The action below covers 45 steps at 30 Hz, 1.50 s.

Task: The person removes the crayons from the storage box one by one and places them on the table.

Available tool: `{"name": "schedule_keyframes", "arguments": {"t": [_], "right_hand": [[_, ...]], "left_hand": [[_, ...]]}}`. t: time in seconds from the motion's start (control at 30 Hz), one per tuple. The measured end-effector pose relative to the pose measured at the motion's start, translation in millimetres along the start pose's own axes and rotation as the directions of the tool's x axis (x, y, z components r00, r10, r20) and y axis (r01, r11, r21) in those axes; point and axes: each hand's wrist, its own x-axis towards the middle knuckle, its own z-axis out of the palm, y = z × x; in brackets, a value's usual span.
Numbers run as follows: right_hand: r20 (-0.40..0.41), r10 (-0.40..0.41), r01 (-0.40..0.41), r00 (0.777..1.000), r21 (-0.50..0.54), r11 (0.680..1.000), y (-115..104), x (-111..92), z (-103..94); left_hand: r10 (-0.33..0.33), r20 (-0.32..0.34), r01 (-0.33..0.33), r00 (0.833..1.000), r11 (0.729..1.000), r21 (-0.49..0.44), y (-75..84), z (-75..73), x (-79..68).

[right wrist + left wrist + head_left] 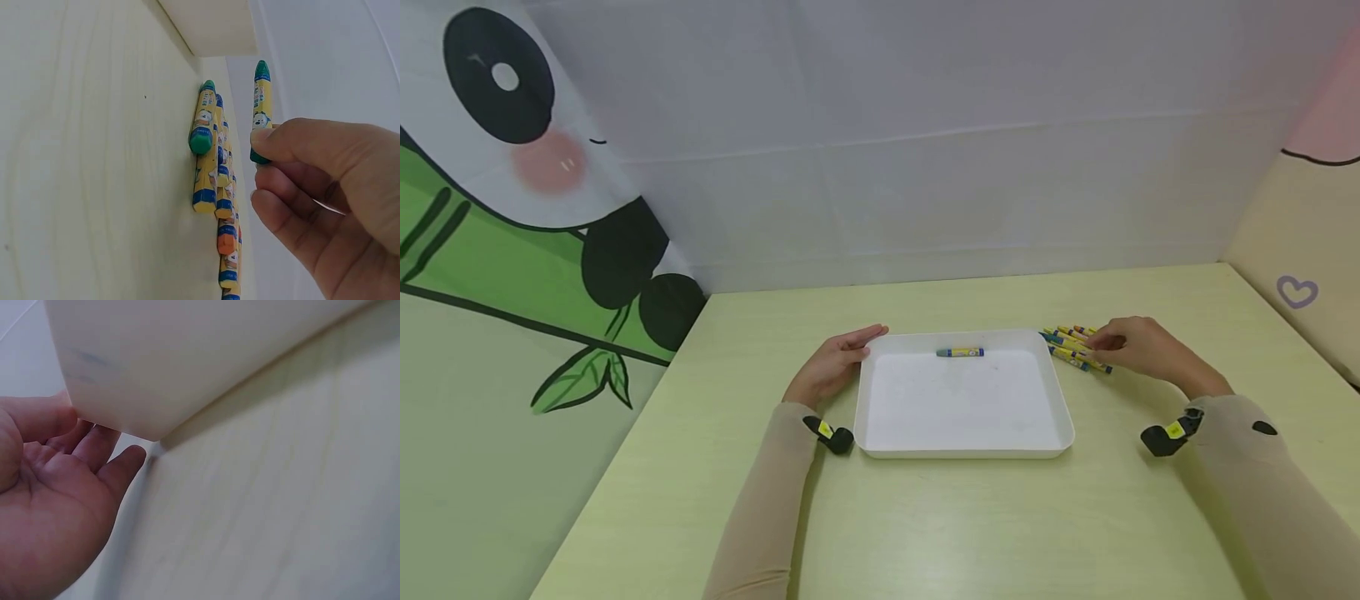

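Note:
A shallow white tray [962,408] lies on the table, and a yellow-wrapped crayon with a green tip [961,352] rests inside along its far side. At the tray's far left corner my left hand [831,364] holds the rim, the thumb against the edge and the fingers beyond it. My right hand [1142,348] is just right of the tray. Between thumb and fingers it pinches a green crayon [262,100], tip pointing up in the right wrist view. Below and beside this hand lies a loose pile of crayons [215,181], several with yellow wrappers.
The pale wood-look table [940,533] ends at a white cloth backdrop [925,192]. A printed cartoon panel [535,233] stands on the left, and a beige panel [1300,250] with a heart drawing borders the right.

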Motion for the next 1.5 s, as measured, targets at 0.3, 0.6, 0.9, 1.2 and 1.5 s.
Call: {"name": "schedule_keyframes", "arguments": {"t": [0.3, 0.6, 0.9, 1.2, 1.5], "right_hand": [[0.000, 0.009, -0.009, 1.000, -0.012, 1.000, 16, -1, -2.1], [0.039, 0.034, -0.033, 0.999, -0.022, 0.999, 36, 0, -6.1], [0.056, 0.024, -0.023, 0.998, -0.028, 0.999, 54, 10, -17.3], [0.062, 0.006, -0.003, 0.998, -0.052, 0.999, 63, 13, -20.2], [0.071, 0.022, -0.019, 0.997, -0.054, 0.998, 68, 14, -20.4]], "left_hand": [[0.003, -0.007, -0.003, 1.000, 1.000, -0.005, -2.5, 0.1, 4.7], [0.007, -0.008, -0.007, 1.000, 1.000, -0.007, -3.5, -0.5, 12.6], [0.004, -0.029, -0.005, 1.000, 1.000, -0.014, -1.0, 3.7, 20.2], [0.003, -0.039, -0.004, 0.999, 1.000, -0.022, -2.0, 5.5, 24.7], [0.009, -0.038, -0.010, 0.999, 1.000, -0.018, -2.5, 7.1, 26.6]]}}
